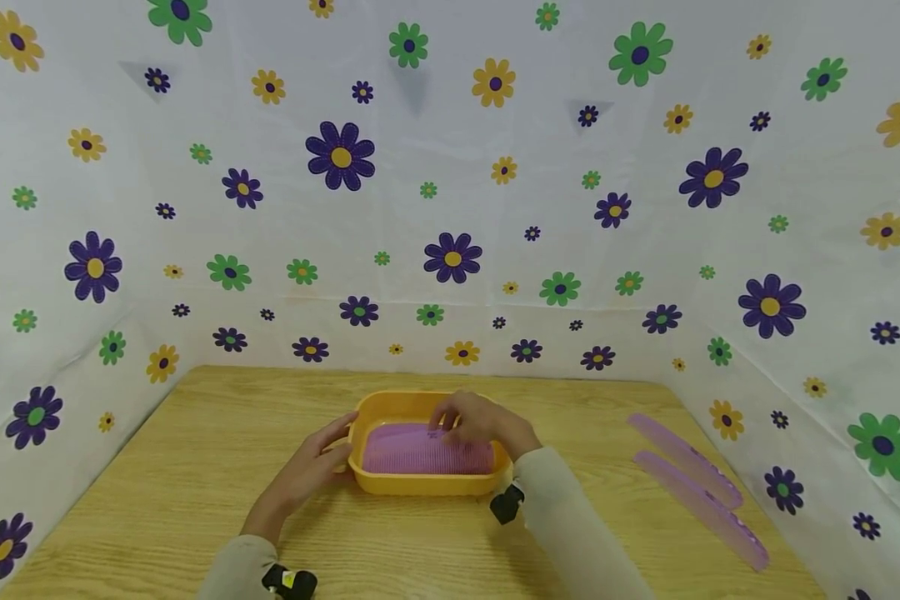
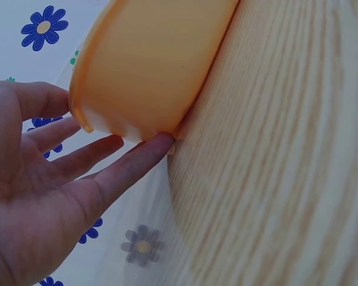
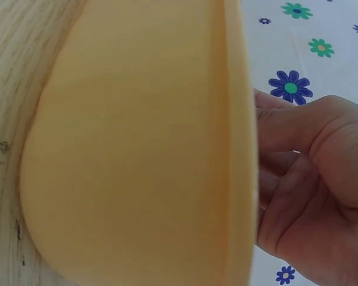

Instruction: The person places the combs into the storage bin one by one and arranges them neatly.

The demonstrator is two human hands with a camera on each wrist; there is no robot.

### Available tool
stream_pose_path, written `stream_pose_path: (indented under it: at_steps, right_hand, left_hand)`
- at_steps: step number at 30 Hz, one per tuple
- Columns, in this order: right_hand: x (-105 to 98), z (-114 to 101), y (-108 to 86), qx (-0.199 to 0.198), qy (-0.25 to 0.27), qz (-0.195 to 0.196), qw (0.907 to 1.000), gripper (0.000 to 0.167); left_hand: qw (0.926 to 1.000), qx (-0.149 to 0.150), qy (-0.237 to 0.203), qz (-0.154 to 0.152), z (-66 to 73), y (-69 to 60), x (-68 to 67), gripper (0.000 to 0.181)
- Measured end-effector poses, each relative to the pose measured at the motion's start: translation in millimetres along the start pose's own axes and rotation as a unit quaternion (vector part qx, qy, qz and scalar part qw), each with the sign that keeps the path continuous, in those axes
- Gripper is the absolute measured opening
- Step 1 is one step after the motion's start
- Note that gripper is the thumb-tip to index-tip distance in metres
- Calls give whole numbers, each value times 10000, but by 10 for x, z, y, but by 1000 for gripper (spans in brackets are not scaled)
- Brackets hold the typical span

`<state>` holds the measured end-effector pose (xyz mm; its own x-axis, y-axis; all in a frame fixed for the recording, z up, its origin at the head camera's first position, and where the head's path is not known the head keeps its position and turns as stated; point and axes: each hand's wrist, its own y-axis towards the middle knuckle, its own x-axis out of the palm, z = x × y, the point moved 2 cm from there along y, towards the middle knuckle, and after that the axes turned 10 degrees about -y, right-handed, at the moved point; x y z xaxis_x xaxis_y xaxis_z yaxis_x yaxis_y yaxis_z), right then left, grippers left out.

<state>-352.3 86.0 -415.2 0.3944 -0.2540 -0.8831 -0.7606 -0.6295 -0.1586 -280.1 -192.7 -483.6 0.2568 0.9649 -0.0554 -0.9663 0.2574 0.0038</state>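
Observation:
A yellow plastic basin (image 1: 427, 483) rests on the wooden table, with purple combs (image 1: 405, 450) lying inside; how many overlap there cannot be told. At the basin's left end is my left hand (image 1: 311, 467). Its fairly straight fingers touch the outer wall (image 2: 137, 71), spread between rim and base. My right hand (image 1: 476, 421) reaches over the right side, fingers bent down onto the combs. In the right wrist view, the basin wall (image 3: 137, 143) hides the fingertips of that hand (image 3: 316, 185), so a grip cannot be confirmed.
Two more purple combs, a farther comb (image 1: 686, 458) and a nearer comb (image 1: 705, 508), lie slanted on the table (image 1: 195, 467) at the right. A white flower-printed sheet (image 1: 390, 217) hangs around the table's back and sides.

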Motion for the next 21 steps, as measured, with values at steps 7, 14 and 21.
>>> stream_pose_path:
  at_steps: [7,14,21]
  right_hand:
    - [66,6,26,-132,-391,-17,9991,17]
    - [103,-9,24,-127,-307,-141,9993,17]
    - [148,7,26,-307,-582,-43,9978,16]
  left_hand:
    - [9999,49,44,-81,-1,-4,-4,58]
    - [9999,104,13,-129,22,-8,-19,59]
    - [9993,195,-183,-247,2,-16,-16,57]
